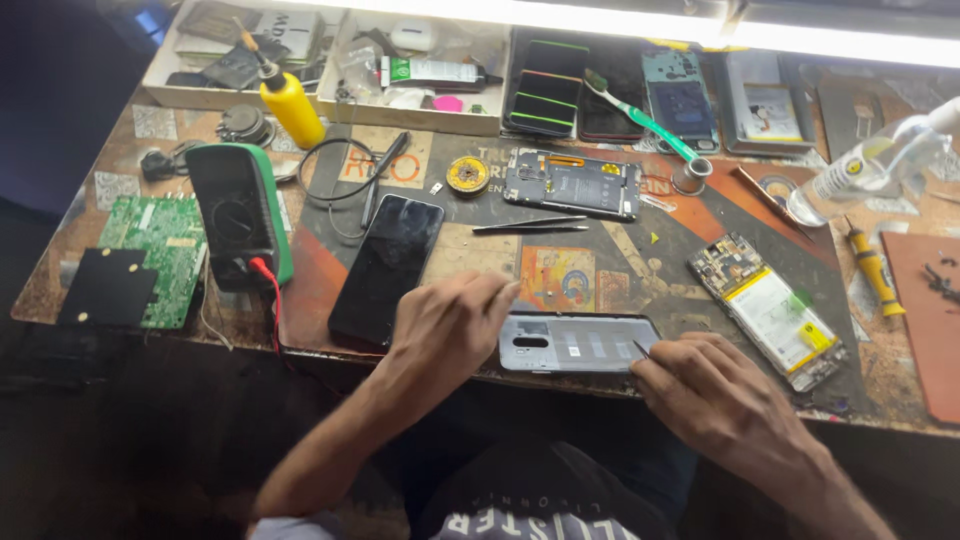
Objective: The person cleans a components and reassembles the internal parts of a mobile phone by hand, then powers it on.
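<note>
My right fingers (pixel 668 362) are pinched narrow around a thin metal tool (pixel 641 349), its tip touching the right end of the grey phone back cover (pixel 577 343) that lies along the near edge of the workbench (pixel 900 385). My right hand (pixel 715 392) rests on the bench edge just beside that cover. My left hand (pixel 445 328) sits at the cover's left end, fingers (pixel 487 293) curled loosely and reaching over its top corner; whether they grip anything I cannot tell, the picture being blurred there.

Just left of my left hand lies a black phone (pixel 387 268), screen up and tilted. Beyond the cover, a pair of tweezers (pixel 530 225) lies flat, and behind it an opened phone (pixel 573 184) shows its board. To the right, well apart from my right hand, another opened phone with a yellow-labelled battery (pixel 771 310) lies at an angle. A multimeter (pixel 238 214) with a green edge stands at the left, next to a green circuit board (pixel 150 258). A yellow bottle (pixel 292 106) stands near the trays at the back, a green toothbrush (pixel 640 117) lies across the phone parts there, and a clear plastic bottle (pixel 870 168) lies at the far right beside a yellow screwdriver (pixel 876 267).
</note>
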